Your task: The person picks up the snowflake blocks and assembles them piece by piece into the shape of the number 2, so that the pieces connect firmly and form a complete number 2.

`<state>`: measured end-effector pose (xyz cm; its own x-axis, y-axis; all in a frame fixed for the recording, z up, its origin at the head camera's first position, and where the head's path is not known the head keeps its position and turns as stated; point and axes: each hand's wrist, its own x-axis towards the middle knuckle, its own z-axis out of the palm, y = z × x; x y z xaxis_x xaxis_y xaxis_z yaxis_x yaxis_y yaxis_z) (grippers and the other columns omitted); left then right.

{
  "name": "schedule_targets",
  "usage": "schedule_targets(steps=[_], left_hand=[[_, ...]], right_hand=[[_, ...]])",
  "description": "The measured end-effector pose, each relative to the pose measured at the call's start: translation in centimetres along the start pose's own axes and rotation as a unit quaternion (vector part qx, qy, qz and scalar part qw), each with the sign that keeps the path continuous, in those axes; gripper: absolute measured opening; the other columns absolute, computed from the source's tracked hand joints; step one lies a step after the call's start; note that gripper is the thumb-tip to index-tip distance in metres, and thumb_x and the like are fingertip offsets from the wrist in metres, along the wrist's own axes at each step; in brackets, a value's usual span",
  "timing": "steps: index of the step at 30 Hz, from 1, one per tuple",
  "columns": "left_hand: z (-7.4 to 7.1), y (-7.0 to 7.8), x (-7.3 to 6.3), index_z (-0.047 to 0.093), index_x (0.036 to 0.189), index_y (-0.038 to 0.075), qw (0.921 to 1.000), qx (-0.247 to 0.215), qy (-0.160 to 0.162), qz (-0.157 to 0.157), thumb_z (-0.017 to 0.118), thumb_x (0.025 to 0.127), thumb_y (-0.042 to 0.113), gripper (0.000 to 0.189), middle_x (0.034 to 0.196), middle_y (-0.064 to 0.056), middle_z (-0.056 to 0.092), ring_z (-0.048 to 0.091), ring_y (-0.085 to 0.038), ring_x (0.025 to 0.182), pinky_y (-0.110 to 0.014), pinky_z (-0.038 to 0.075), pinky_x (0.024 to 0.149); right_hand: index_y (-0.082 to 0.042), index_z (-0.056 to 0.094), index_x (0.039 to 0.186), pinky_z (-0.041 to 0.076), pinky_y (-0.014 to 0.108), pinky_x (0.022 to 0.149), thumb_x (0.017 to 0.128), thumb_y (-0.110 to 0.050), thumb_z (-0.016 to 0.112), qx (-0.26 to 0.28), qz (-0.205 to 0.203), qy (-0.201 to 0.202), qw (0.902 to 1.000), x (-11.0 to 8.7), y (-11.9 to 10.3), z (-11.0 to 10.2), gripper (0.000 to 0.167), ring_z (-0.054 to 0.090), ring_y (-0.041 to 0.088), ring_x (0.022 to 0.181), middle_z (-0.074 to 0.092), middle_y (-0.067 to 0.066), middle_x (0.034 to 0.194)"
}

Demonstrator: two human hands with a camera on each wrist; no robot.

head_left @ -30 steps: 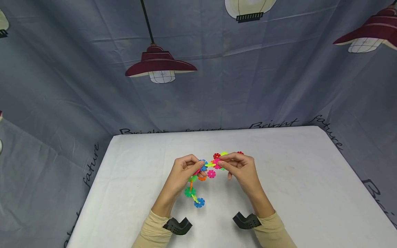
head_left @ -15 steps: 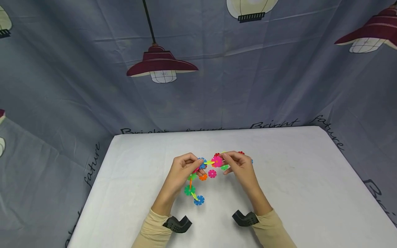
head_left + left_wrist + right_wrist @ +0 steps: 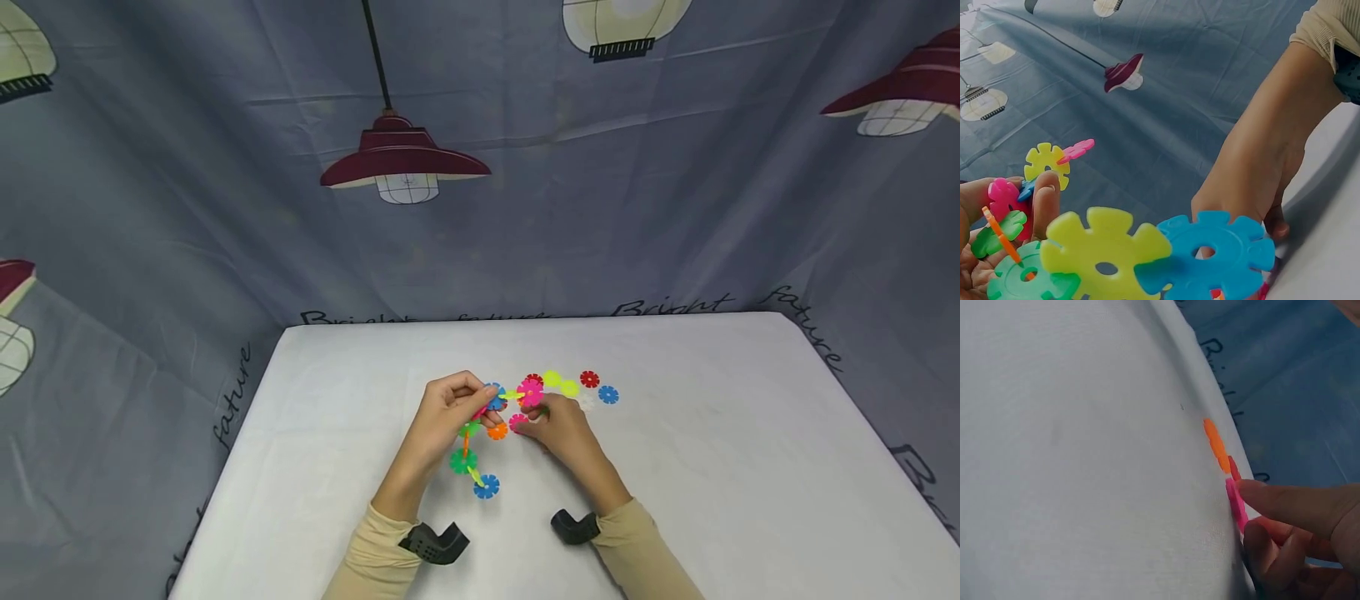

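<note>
A chain of interlocking snowflake discs hangs from my left hand (image 3: pixel 446 412), which pinches it at a blue disc (image 3: pixel 495 397). From there a yellow disc and a bright pink disc (image 3: pixel 530 392) reach right. Green, orange and yellow discs drop toward me, ending in another blue disc (image 3: pixel 487 487), large in the left wrist view. Down at the table, my right hand (image 3: pixel 564 429) has thumb and curled fingers at a loose pink disc (image 3: pixel 1235 501). The thumb touches its edge; the fingers partly hide it.
Loose discs lie on the white table (image 3: pixel 712 450): an orange disc (image 3: pixel 497 431) beside the right hand, and beyond it a red disc (image 3: pixel 589 379), a blue disc (image 3: pixel 608 395) and yellow discs (image 3: pixel 569 388). A grey printed curtain (image 3: pixel 525 250) stands behind the table.
My right hand has let go of the chain's pink end and moved down and slightly left to the loose pink disc. The left hand keeps its hold, nearly still.
</note>
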<state>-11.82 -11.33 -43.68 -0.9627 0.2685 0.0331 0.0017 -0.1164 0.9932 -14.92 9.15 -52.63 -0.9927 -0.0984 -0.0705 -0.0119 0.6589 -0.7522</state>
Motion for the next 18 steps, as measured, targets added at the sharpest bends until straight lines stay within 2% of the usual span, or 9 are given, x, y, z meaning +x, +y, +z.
schedule_targets(steps=[2,11,18], left_hand=[[0.1,0.0,0.0,0.059,0.097,-0.018,1.0,0.001,-0.002,0.0,0.068,0.101,0.016,0.035,0.084,-0.006,0.075,0.072,-0.014,0.069,-0.033,0.064,0.073],[0.2,-0.1,0.0,0.062,0.094,-0.011,1.0,-0.001,0.002,-0.002,0.068,0.101,0.016,0.028,0.082,-0.005,0.073,0.071,-0.013,0.069,-0.031,0.064,0.072],[0.1,-0.1,0.1,0.061,0.095,-0.014,1.0,-0.003,0.003,-0.006,0.068,0.101,0.015,0.03,0.082,-0.003,0.074,0.071,-0.012,0.068,-0.03,0.064,0.071]], right_hand=[[-0.005,0.079,0.097,0.045,0.025,0.059,0.077,-0.02,0.093,-0.016,-0.004,0.005,0.9999,0.1,0.0,0.1,0.029,0.055,0.014,0.067,0.072,0.007,0.087],[-0.006,0.076,0.092,0.046,0.027,0.061,0.077,-0.019,0.092,-0.022,0.002,-0.011,0.9997,0.2,-0.1,-0.1,0.026,0.056,0.015,0.067,0.074,0.005,0.088],[-0.007,0.072,0.094,0.054,0.023,0.064,0.082,-0.015,0.088,0.015,-0.015,-0.03,0.9993,-0.4,0.4,-1.1,0.021,0.064,0.01,0.069,0.072,0.0,0.08]])
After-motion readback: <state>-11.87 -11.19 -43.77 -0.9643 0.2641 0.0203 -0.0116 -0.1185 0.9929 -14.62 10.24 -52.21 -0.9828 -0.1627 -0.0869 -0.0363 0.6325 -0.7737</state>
